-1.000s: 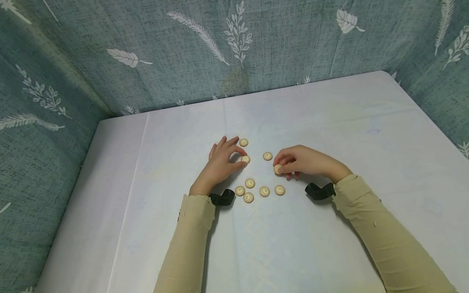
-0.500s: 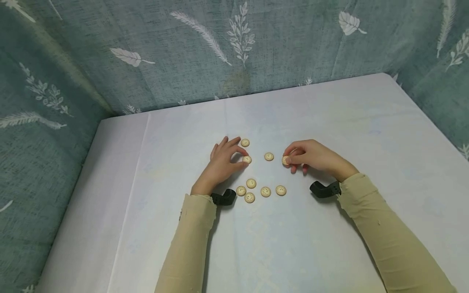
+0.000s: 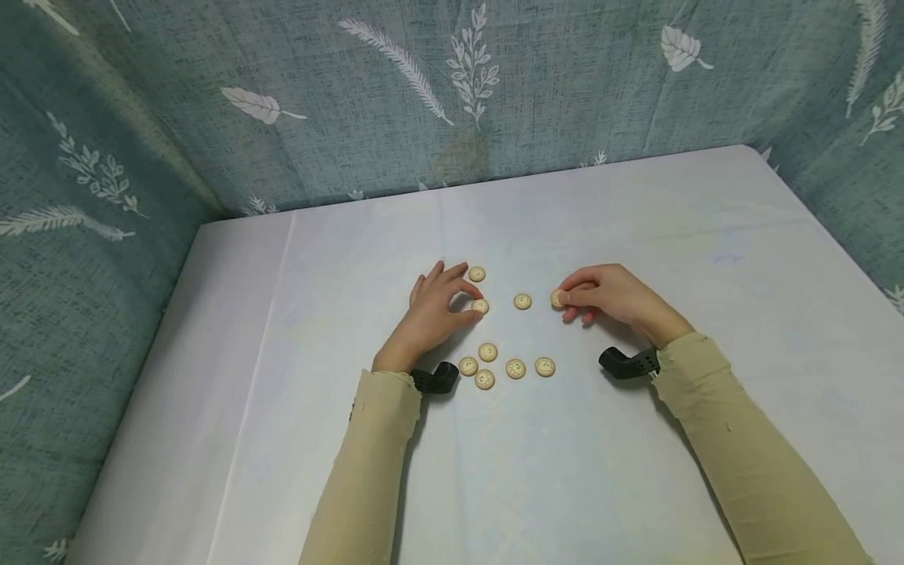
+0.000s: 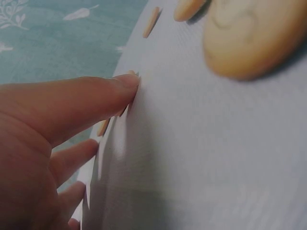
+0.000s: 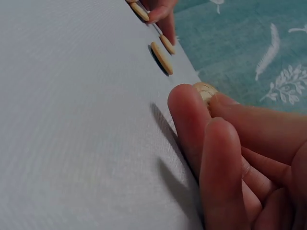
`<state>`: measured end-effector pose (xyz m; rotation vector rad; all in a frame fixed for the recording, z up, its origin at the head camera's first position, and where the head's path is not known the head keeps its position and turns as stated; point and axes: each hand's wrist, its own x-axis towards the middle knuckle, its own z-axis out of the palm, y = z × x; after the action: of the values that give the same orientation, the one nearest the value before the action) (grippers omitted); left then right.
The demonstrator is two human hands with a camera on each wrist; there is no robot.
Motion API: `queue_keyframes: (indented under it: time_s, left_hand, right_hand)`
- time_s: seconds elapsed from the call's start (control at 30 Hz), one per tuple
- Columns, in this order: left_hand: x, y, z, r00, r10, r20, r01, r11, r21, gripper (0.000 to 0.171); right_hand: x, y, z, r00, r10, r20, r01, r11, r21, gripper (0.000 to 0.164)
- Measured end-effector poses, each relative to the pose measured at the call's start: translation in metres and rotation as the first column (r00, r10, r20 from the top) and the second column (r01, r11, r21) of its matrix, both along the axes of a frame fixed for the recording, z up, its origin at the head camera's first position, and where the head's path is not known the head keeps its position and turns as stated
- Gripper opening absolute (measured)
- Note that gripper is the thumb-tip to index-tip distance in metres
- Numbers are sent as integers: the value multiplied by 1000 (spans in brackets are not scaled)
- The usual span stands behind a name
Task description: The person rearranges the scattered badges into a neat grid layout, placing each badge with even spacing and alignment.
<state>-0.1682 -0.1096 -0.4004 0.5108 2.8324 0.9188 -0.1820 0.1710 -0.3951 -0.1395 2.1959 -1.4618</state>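
Note:
In the head view my left hand [image 3: 435, 316] pinches a round tan wooden disc [image 3: 480, 307] between thumb and index finger, close over the table. The other fingers spread away. The left wrist view shows the thumb [image 4: 108, 93] hiding most of that disc. My right hand [image 3: 610, 297] pinches a second disc [image 3: 557, 299] with its thumb and fingers. In the right wrist view this disc [image 5: 205, 90] has a ringed, marked face and is tilted up, with finger shadows on the cloth. Another disc [image 3: 523, 301] lies flat between the hands; one more [image 3: 476, 274] lies beyond the left fingertips.
Nearer me lies a loose group of discs [image 3: 488, 352], three close together by the left wrist. Two more, one of them a disc [image 3: 544, 366] at the right end, continue the row. A pale cloth covers the table [image 3: 339, 259]. A green leaf-patterned curtain [image 3: 395, 133] hangs behind it.
My right hand has carried its disc away from me and to the right, to the right side of the middle disc. My left hand keeps its pinch in place.

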Motion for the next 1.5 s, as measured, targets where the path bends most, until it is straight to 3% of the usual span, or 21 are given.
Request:
queue_keyframes:
  time_s: [0.3,0.9,1.5]
  left_hand:
    - [0,-2,-1,1000,-4,-7,4,1000,1,18]
    - [-1,-2,-3,1000,5,-5,-5,1000,-4,18]
    - [-1,-2,-2,1000,11,10,-11,1000,1,17]
  right_hand:
    - [-7,-3,2,999,-22,33,23,1000,-11,32]
    - [-20,-13,2,995,-100,10,100,995,-28,33]
    - [-46,-43,4,992,-116,51,116,993,-15,36]
